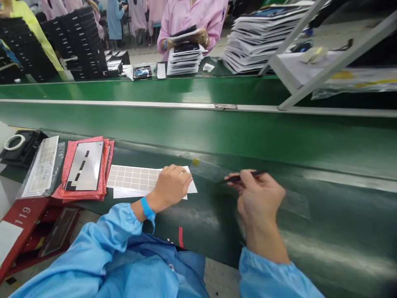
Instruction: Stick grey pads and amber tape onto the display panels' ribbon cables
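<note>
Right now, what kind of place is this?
Likely an electronics assembly line: long green conveyor belt, stacks of black trays, a smocked co-worker handling panels opposite.

dark tool (245,176) 1 | grid sheet (133,179) 1 | tape roll (14,142) 1

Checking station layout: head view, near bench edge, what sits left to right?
tape roll → bagged sheet → panel on red pouches → white grid sheet → left hand on its right end → right hand pinching a thin dark tool
</note>
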{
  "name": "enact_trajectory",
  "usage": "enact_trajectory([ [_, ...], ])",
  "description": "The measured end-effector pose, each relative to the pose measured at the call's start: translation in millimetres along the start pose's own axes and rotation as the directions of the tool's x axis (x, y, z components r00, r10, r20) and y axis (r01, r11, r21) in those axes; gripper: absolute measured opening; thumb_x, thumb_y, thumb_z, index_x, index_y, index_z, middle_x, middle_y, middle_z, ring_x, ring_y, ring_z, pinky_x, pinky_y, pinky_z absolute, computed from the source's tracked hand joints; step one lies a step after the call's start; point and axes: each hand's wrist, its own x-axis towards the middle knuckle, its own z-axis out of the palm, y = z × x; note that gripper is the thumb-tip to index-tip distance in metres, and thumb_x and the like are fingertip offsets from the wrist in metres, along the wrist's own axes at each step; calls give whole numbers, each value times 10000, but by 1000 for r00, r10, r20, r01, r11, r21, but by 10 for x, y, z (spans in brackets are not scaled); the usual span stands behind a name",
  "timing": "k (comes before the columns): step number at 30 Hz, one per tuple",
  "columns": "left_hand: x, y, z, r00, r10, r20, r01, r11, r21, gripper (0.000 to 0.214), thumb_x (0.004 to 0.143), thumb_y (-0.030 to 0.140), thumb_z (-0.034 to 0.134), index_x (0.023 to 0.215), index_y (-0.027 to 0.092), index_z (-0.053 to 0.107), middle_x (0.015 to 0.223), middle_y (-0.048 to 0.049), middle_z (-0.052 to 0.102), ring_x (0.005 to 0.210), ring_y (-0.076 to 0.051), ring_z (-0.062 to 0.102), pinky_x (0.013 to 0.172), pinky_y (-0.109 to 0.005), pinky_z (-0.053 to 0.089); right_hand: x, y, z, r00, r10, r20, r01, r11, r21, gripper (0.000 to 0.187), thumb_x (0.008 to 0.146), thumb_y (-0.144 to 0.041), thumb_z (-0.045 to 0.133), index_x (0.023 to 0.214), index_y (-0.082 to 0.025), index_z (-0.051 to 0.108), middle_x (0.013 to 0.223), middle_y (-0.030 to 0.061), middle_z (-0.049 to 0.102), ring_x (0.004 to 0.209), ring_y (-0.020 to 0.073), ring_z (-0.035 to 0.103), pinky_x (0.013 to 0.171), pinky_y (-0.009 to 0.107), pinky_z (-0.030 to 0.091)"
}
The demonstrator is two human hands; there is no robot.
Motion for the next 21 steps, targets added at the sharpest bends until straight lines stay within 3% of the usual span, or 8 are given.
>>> enact_trajectory([
  [3,421,-76,130,1000,9,12,-9,999,-37,283,1073,326,493,1187,212,725,1238,-69,698,1142,-220,588,902,-367,440,306,27,58,997,62,40,-59,997,-59,496,666,-472,866,882,-120,592,806,101,655,675,186,660,539,221,545],
  [5,570,-89,239,999,26,23,-25,998,-63,303,1059,367,534,1264,225,706,1302,-74,675,1191,-231,566,910,-371,432,408,34,-71,991,122,58,-115,987,-113,447,680,-412,867,860,-103,598,792,113,652,654,192,657,525,220,537],
  [9,594,-13,398,996,72,52,-65,990,-128,324,1009,436,615,1262,260,714,1363,-96,620,1261,-286,504,960,-416,400,411,-94,-465,988,151,25,-144,970,-195,472,627,-416,894,821,-116,586,767,127,646,643,214,662,525,223,534],
  [11,571,29,414,994,83,70,-71,985,-160,313,995,424,629,1251,268,720,1384,-106,589,1286,-307,471,983,-437,380,397,-190,-513,988,149,31,-139,966,-218,516,573,-448,909,811,-126,583,761,126,644,644,226,663,539,249,550],
  [15,584,65,367,993,79,93,-61,982,-181,310,1002,401,596,1269,298,716,1410,-107,552,1288,-316,455,973,-445,365,400,-203,-231,997,60,42,-51,980,-192,585,530,-510,900,831,-128,574,748,114,634,631,230,656,551,288,570],
  [18,609,86,331,993,67,100,-48,982,-181,304,994,378,591,1254,298,725,1416,-106,553,1286,-315,466,961,-446,365,376,-86,4,998,-63,5,63,984,-164,554,619,-526,855,870,-130,560,750,101,635,643,215,661,575,283,584],
  [21,616,112,324,993,47,105,-25,978,-208,311,977,355,605,1257,292,727,1420,-104,556,1302,-311,465,978,-447,364,323,-11,74,991,-134,-11,130,974,-186,481,703,-478,825,890,-118,567,765,112,647,656,219,674,559,258,577],
])
